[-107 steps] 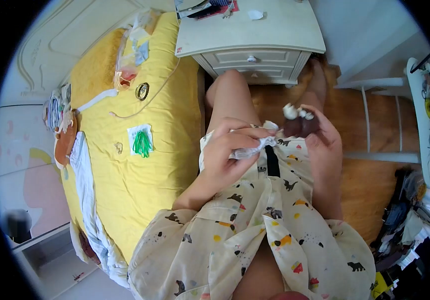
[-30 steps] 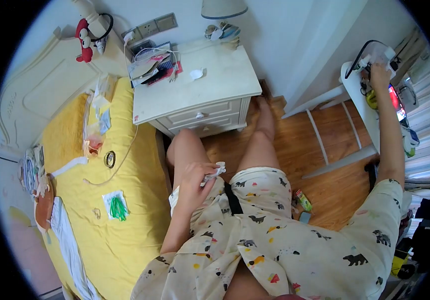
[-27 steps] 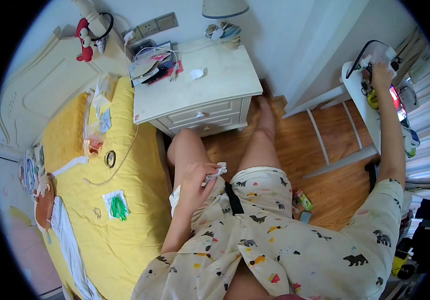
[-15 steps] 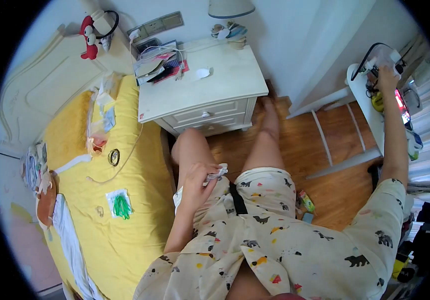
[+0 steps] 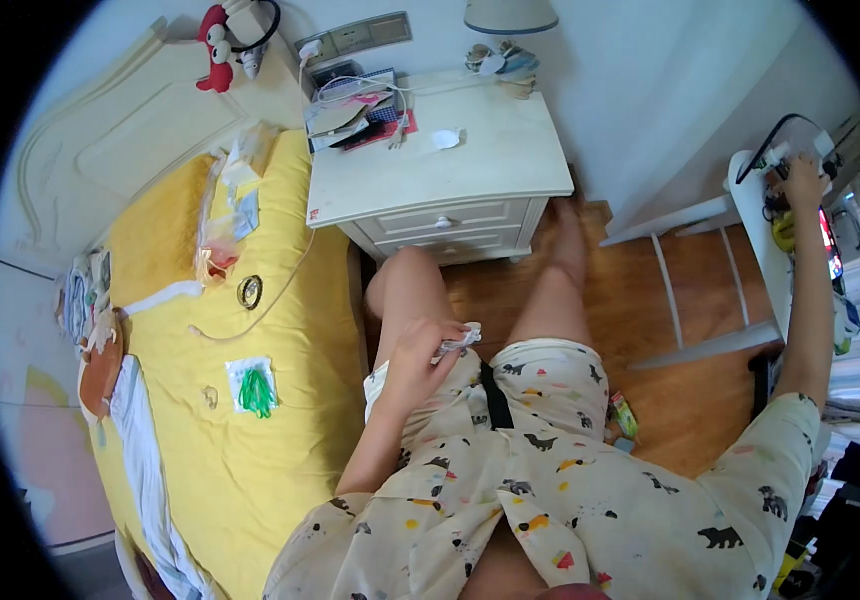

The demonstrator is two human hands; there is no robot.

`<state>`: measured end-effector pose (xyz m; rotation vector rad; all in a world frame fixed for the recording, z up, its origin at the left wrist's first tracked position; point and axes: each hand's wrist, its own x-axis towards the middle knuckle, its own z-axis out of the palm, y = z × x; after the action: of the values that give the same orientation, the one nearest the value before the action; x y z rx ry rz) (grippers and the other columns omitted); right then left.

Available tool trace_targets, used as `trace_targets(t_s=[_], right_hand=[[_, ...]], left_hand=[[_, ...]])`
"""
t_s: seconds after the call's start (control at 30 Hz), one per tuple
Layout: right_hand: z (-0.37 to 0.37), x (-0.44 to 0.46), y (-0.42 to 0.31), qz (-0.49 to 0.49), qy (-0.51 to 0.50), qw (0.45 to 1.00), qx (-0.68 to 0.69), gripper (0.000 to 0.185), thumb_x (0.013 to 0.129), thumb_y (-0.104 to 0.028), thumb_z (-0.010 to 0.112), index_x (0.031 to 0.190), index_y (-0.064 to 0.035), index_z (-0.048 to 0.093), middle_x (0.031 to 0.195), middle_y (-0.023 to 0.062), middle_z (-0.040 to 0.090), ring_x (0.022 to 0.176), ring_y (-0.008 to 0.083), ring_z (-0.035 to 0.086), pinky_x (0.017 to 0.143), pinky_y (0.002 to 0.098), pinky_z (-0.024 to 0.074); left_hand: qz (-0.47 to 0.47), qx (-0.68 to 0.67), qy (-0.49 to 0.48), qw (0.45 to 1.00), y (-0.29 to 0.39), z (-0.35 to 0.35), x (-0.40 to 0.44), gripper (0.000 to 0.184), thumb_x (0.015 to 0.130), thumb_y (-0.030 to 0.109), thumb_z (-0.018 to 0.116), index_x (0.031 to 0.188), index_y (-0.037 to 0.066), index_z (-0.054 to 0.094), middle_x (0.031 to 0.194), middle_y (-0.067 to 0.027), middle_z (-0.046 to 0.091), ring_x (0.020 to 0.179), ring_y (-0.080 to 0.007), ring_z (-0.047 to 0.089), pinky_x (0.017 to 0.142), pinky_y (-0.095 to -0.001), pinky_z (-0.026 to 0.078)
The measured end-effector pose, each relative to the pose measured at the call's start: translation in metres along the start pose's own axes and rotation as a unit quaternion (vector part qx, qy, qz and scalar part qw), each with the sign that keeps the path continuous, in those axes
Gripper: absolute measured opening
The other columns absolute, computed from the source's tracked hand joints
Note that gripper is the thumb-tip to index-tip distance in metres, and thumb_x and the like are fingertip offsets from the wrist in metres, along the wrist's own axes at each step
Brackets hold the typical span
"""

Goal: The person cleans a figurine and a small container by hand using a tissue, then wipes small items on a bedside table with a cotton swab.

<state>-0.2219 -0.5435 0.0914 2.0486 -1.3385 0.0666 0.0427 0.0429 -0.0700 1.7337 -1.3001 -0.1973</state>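
Note:
My left hand [image 5: 422, 358] rests over my thigh, its fingers closed around a crumpled white wrapper [image 5: 460, 342] that sticks out past the fingertips. My right arm is stretched far out to the right, and my right hand [image 5: 803, 182] is over the back end of the white desk [image 5: 758, 215], among small items beside a black-rimmed clear object [image 5: 785, 145]. The fingers of my right hand are too small and partly hidden to show what they touch. Just in front of that arm, a yellow-green tin [image 5: 783, 232] and a lit screen [image 5: 830, 245] are on the desk.
On the left, the yellow bed [image 5: 300, 440] holds a packet with green strips [image 5: 257, 392], a black ring-shaped item [image 5: 250, 292] and a pale cable. A white nightstand [image 5: 490, 160] with papers stands ahead. White rungs [image 5: 667, 290] cross below the desk; a green packet [image 5: 623, 413] lies on the floor.
The brown and white thing seen earlier in my right hand no longer shows there; that hand went out to the desk. My left hand kept the wrapper. Lately the view has shifted, moving the room rightward.

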Motion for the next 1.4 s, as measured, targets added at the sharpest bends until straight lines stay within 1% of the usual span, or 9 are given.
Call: trace_targets(t_s=[0.13, 0.23, 0.33, 0.47, 0.6, 0.8, 0.93, 1.07, 1.4], right_hand=[[0.009, 0.013, 0.017, 0.004, 0.011, 1.000, 0.005, 0.052, 0.073, -0.025, 0.078, 0.121, -0.0125, 0.061, 0.121, 0.0107, 0.059, 0.115, 0.0308, 0.055, 0.089, 0.0475, 0.0457], [0.004, -0.005, 0.026, -0.085, 0.223, 0.969, 0.070, 0.021, 0.082, -0.025, 0.059, 0.084, -0.0078, 0.071, 0.094, 0.0150, 0.066, 0.086, 0.0341, 0.061, 0.072, 0.0452, 0.0498], [-0.068, -0.049, 0.008, 0.015, 0.205, 0.975, 0.090, 0.039, 0.071, -0.029, 0.075, 0.102, -0.0063, 0.067, 0.103, 0.0188, 0.059, 0.101, 0.0387, 0.054, 0.079, 0.0528, 0.0448], [-0.071, -0.058, 0.004, 0.045, 0.225, 0.954, 0.194, 0.047, 0.083, -0.021, 0.071, 0.125, -0.0078, 0.057, 0.118, 0.0124, 0.062, 0.103, 0.0332, 0.059, 0.085, 0.0401, 0.0484], [-0.154, -0.093, -0.096, -0.015, 0.179, 0.883, 0.434, 0.039, 0.088, -0.019, 0.067, 0.123, -0.0054, 0.055, 0.107, 0.0110, 0.064, 0.088, 0.0223, 0.058, 0.081, 0.0345, 0.0479], [-0.178, -0.075, -0.286, -0.238, 0.080, 0.740, 0.624, 0.049, 0.080, -0.014, 0.073, 0.121, -0.0032, 0.049, 0.110, 0.0147, 0.062, 0.094, 0.0276, 0.060, 0.083, 0.0373, 0.0487], [-0.163, -0.021, -0.432, -0.242, 0.048, 0.665, 0.705, 0.055, 0.076, -0.014, 0.076, 0.119, -0.0001, 0.044, 0.112, 0.0201, 0.059, 0.103, 0.0329, 0.058, 0.089, 0.0413, 0.0464], [-0.147, 0.054, -0.546, -0.177, 0.130, 0.752, 0.621, 0.048, 0.076, -0.010, 0.071, 0.114, 0.0035, 0.044, 0.111, 0.0250, 0.054, 0.108, 0.0402, 0.053, 0.094, 0.0437, 0.0437], [-0.097, 0.136, -0.665, 0.087, 0.016, 0.883, 0.461, 0.050, 0.087, -0.008, 0.056, 0.130, 0.0032, 0.033, 0.119, 0.0295, 0.048, 0.110, 0.0400, 0.051, 0.096, 0.0481, 0.0427]], left_hand=[[-0.009, -0.007, 0.010, 1.000, -0.005, 0.000, -0.003, 0.022, 0.075, -0.001, 0.070, 0.092, 0.005, 0.058, 0.097, -0.0095, 0.067, 0.089, -0.0309, 0.061, 0.078, -0.0397, 0.047], [0.001, 0.001, 0.017, 1.000, -0.006, -0.003, -0.004, 0.022, 0.074, -0.001, 0.070, 0.093, 0.005, 0.058, 0.097, -0.0096, 0.067, 0.089, -0.0306, 0.061, 0.078, -0.0397, 0.047], [-0.013, -0.010, 0.010, 1.000, -0.009, -0.005, -0.002, 0.023, 0.074, -0.001, 0.070, 0.093, 0.005, 0.058, 0.097, -0.0094, 0.067, 0.088, -0.0307, 0.060, 0.078, -0.0398, 0.047], [-0.008, -0.030, 0.012, 0.999, -0.015, -0.004, 0.000, 0.023, 0.074, -0.002, 0.069, 0.093, 0.006, 0.058, 0.097, -0.0092, 0.067, 0.087, -0.0310, 0.060, 0.076, -0.0396, 0.047], [-0.033, -0.067, 0.017, 0.997, -0.027, 0.003, 0.003, 0.024, 0.074, -0.003, 0.068, 0.093, 0.006, 0.058, 0.097, -0.0092, 0.067, 0.086, -0.0309, 0.061, 0.075, -0.0395, 0.047], [-0.039, -0.081, 0.033, 0.995, -0.054, 0.010, 0.017, 0.026, 0.072, -0.006, 0.068, 0.094, 0.005, 0.059, 0.098, -0.0110, 0.066, 0.089, -0.0308, 0.061, 0.078, -0.0385, 0.048], [-0.124, -0.197, 0.051, 0.971, -0.077, 0.016, 0.024, 0.022, 0.076, -0.005, 0.067, 0.094, 0.005, 0.060, 0.099, -0.0104, 0.067, 0.090, -0.0287, 0.062, 0.079, -0.0377, 0.049], [-0.117, -0.239, 0.030, 0.964, -0.112, 0.010, 0.030, 0.021, 0.079, -0.005, 0.066, 0.096, 0.004, 0.060, 0.100, -0.0104, 0.066, 0.093, -0.0269, 0.063, 0.079, -0.0363, 0.050], [-0.126, -0.242, -0.011, 0.962, -0.149, 0.014, 0.046, 0.027, 0.077, -0.004, 0.069, 0.099, 0.007, 0.058, 0.102, -0.0090, 0.067, 0.096, -0.0286, 0.063, 0.083, -0.0383, 0.049]])
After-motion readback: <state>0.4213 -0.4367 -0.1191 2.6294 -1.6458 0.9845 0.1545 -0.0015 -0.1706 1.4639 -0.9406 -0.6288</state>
